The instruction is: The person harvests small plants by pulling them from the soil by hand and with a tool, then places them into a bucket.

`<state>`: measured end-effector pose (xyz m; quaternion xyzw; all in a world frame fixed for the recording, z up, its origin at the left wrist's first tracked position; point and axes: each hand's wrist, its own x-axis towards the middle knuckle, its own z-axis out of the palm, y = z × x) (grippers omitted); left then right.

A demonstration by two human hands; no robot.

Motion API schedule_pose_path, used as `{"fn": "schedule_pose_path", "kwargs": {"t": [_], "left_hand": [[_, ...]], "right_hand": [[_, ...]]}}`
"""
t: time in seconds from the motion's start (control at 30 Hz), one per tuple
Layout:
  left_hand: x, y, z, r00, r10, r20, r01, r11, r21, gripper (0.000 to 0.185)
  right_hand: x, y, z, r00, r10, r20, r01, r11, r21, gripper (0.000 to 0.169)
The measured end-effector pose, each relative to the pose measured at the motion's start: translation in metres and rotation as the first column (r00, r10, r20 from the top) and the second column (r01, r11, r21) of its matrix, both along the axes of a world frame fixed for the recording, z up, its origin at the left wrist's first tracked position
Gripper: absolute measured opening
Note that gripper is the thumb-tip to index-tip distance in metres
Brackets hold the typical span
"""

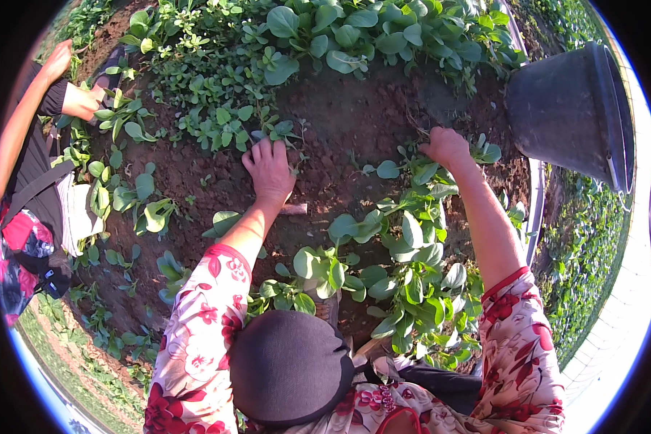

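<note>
My left hand [270, 169] is at the edge of a patch of low leafy weeds [222, 127], fingers bent down among the stems. Whether it grips any of them is hidden under the fingers. Just below the wrist, a short wooden handle [294, 209] shows on the brown soil; its other end is out of sight behind my forearm. My right hand [447, 147] is further right, its fingers closed on a weed with stringy roots [419, 120]. Broad-leaved green plants [412, 244] lie or grow below that hand.
A black bucket [561, 111] lies tipped at the right, beside a pale edging strip [537, 211]. Dense leafy greens [352, 35] line the far side. Another person's arm [24, 114] is at the left. My dark-clad knee [290, 369] is in front.
</note>
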<state>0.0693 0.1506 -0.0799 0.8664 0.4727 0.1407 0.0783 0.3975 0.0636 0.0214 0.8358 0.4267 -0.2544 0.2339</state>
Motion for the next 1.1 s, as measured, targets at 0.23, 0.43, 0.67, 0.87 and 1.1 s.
{"fn": "schedule_pose_path", "kwargs": {"t": [0.23, 0.43, 0.67, 0.87, 1.1], "left_hand": [[0.004, -0.004, 0.004, 1.0, -0.002, 0.019, 0.003, 0.999, -0.042, 0.042], [0.005, -0.004, 0.001, 0.999, 0.002, 0.032, -0.001, 0.999, -0.032, 0.043], [0.004, -0.002, -0.001, 1.0, 0.004, 0.028, -0.003, 0.999, -0.044, 0.044], [0.002, -0.003, -0.001, 1.0, -0.002, 0.013, 0.003, 0.998, -0.062, 0.043], [0.002, -0.004, 0.003, 1.0, 0.008, -0.012, -0.008, 0.997, -0.071, 0.044]], "right_hand": [[-0.001, -0.02, -0.012, 0.989, -0.145, -0.04, 0.137, 0.977, -0.166, 0.05], [0.002, -0.023, -0.023, 0.979, -0.174, -0.107, 0.162, 0.981, -0.104, 0.041], [0.015, -0.054, -0.057, 0.986, -0.102, -0.134, 0.114, 0.99, 0.086, 0.037], [-0.019, -0.066, -0.027, 0.967, -0.209, -0.149, 0.239, 0.944, 0.226, 0.032], [0.012, -0.05, 0.01, 0.986, -0.155, -0.061, 0.166, 0.877, 0.452, 0.035]]}}
